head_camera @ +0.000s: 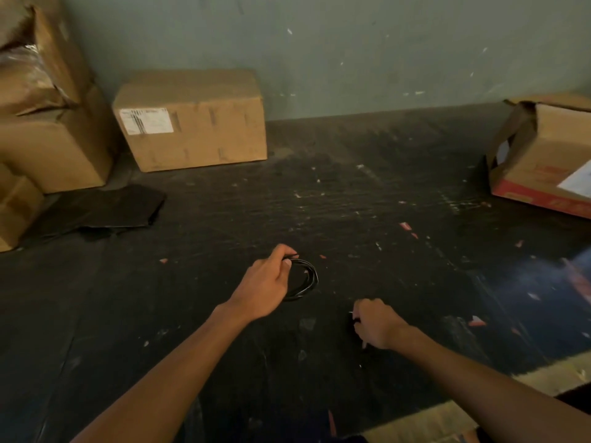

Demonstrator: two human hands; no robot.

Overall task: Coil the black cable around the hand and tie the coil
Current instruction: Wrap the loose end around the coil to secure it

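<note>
Head view: I see left hand (267,278) pinching black cable (303,279), already coiled into small loop, mid-floor (399,193), coil hanging just right of fingers. Right hand (377,324) near floor's front, apart from coil, fingers curled on something small and dark; can't tell what. Sealed cardboard box (192,119) at back wall, open box (543,151) at right edge.

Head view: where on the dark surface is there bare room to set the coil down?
Bare stretch between the labelled box and the torn box, beyond the black cable coil in the left hand. Crowded far left: stacked boxes, black sheet.
</note>
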